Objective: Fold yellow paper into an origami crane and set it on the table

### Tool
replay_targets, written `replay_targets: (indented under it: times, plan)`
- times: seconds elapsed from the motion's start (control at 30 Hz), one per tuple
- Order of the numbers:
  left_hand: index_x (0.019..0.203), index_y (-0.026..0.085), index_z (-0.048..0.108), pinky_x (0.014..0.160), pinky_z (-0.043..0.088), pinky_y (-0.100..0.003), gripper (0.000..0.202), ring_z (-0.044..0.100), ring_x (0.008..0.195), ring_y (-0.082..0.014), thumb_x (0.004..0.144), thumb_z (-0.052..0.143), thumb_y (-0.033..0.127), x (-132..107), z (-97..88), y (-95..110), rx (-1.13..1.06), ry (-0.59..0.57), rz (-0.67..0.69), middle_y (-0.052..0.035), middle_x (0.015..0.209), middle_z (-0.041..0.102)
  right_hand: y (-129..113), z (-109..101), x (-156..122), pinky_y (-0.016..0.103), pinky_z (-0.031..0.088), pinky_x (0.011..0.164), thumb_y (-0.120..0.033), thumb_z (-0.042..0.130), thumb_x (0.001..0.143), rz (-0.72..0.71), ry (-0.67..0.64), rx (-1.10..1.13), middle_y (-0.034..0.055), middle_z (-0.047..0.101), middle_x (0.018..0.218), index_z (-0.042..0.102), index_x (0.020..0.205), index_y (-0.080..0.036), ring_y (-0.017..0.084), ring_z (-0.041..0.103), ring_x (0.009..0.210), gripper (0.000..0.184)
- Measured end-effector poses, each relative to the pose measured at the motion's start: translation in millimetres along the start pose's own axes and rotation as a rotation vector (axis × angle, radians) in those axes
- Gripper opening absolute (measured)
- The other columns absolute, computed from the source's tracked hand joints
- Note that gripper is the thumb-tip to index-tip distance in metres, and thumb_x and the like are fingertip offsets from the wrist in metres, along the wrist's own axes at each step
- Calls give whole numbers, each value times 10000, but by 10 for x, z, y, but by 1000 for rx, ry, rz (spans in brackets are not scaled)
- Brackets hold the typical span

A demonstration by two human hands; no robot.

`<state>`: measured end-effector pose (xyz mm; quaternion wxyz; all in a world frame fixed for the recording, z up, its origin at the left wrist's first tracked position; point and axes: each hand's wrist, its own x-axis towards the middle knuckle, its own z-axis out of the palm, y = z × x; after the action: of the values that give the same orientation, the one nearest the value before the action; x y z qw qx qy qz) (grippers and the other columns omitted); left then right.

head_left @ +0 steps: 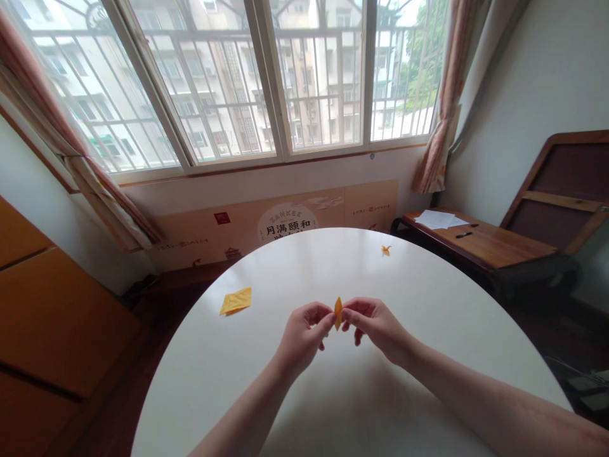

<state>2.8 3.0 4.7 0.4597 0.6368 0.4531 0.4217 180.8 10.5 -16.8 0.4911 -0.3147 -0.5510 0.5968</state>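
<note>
white round bench (204, 387) stands below a barred window (323, 82); patterned curtain (441, 120) hangs at the window's right. folded orange paper piece (338, 313) is held upright over the bench, between the two hands. left hand (299, 336): fingers pinch its left side. right hand (383, 327): fingers pinch its right side. yellow paper (236, 301) lies at left; small orange paper figure (386, 251) sits far right, well apart from both hands.

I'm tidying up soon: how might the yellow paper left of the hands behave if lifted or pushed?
The yellow paper looks thin, so probably light and floppy. Its wrinkled surface suggests it creases easily. On the glossy table, it would likely slide.
</note>
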Motion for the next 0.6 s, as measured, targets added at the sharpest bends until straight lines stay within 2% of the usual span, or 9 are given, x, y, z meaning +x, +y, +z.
replay_targets:
  times: [0.3, 0.6]
  plan:
    - [729, 129, 642, 386, 378, -154, 367, 481, 549, -99, 693, 783, 465, -15, 12, 60, -274, -81, -209, -14, 629, 569, -16, -9, 1, 210, 473, 467, -474, 798, 735, -6, -24, 27, 66, 697, 706, 776, 833, -150, 155, 601, 655, 339]
    - [742, 124, 629, 409, 391, -138, 350, 444, 548, -75, 685, 801, 424, -50, 32, 104, -429, -131, -325, -6, 647, 543, -6, -4, -10, 215, 452, 469, -515, 772, 756, 13, -42, 56, 50, 663, 651, 768, 813, -145, 142, 572, 621, 374]
